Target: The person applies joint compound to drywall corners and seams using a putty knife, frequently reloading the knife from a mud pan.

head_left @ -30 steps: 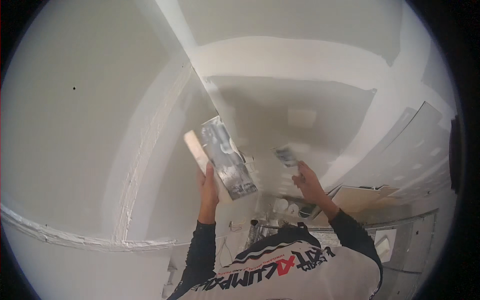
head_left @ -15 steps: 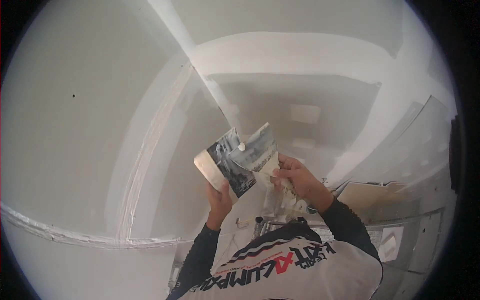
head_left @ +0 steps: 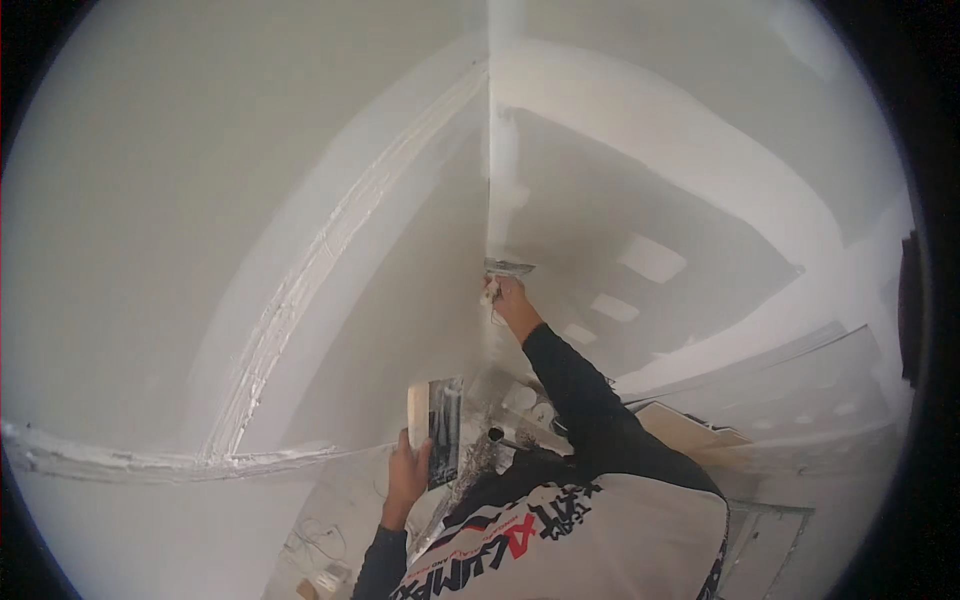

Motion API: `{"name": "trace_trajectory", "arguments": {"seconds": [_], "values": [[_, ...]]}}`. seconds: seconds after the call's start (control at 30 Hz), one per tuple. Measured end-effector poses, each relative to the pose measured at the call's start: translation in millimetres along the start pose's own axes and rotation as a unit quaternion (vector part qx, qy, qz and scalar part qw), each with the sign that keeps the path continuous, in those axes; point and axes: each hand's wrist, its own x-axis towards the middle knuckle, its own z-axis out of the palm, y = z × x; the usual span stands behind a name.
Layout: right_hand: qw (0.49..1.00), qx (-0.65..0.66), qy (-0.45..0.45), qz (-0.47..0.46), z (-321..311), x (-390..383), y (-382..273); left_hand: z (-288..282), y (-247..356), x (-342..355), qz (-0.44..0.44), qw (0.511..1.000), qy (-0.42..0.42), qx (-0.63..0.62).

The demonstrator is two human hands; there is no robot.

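My right hand [head_left: 511, 302] reaches out to the inside corner [head_left: 488, 215] between two drywall panels. It is closed on the handle of a putty knife [head_left: 513, 268], whose blade lies at the corner against the right wall. Lower down, near my body, my left hand [head_left: 407, 472] grips a wide filling knife [head_left: 445, 430]. That knife has a pale backing strip and a dark blade smeared with white compound. My left fingers wrap round its pale edge.
White compound bands the left wall's seam [head_left: 330, 235] and the right wall [head_left: 700, 130]. Pale patches [head_left: 650, 257] dot the right wall. Tan boards [head_left: 690, 430] lean at the right, buckets [head_left: 525, 400] stand below, and cables [head_left: 318, 540] lie on the floor at lower left.
My hands have parted. The right has carried the putty knife away from the wide filling knife up to the corner; the left has lowered the filling knife toward my body. The view has turned.
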Motion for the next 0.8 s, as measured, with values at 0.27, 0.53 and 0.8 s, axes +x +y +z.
{"name": "trace_trajectory", "arguments": {"seconds": [0.27,0.53,0.8], "values": [[0.932,0.303,0.132,0.151,24.7,42.9,67.9,-10.2,-35.1,-43.4,-0.114,0.992,0.030,-0.046],[0.901,-0.412,0.003,-0.137,-63.7,72.8,42.6,-11.3,-11.7,-33.2,-0.101,0.992,0.029,-0.062],[0.831,-0.530,-0.008,-0.167,-21.4,37.9,5.7,-13.8,-20.9,-28.9,-0.128,0.989,0.027,-0.075]]}}
